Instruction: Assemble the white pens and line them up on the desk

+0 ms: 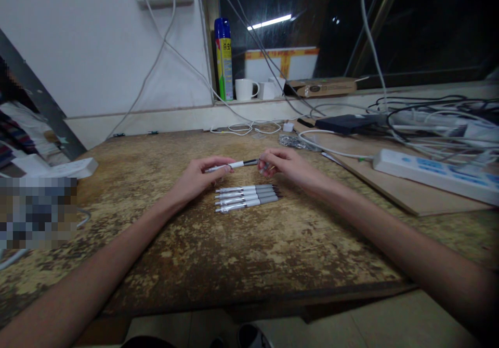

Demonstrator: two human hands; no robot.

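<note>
A white pen point(237, 164) with a dark grip lies nearly level between my two hands. My left hand point(206, 174) is closed around its white barrel. At the dark tip end, my right hand point(276, 162) has its fingers pinched together; something small and clear seems to be between them, too small to make out. Just below the hands, several white pens point(245, 198) with grey grips lie side by side on the worn wooden table point(218, 254), their tips pointing right.
A white power strip point(432, 174) rests on a brown board point(393, 192) at the right, with tangled cables behind. Another power strip point(74, 168) is at the left. A spray can point(223, 62) and white mug point(245, 89) stand on the window ledge.
</note>
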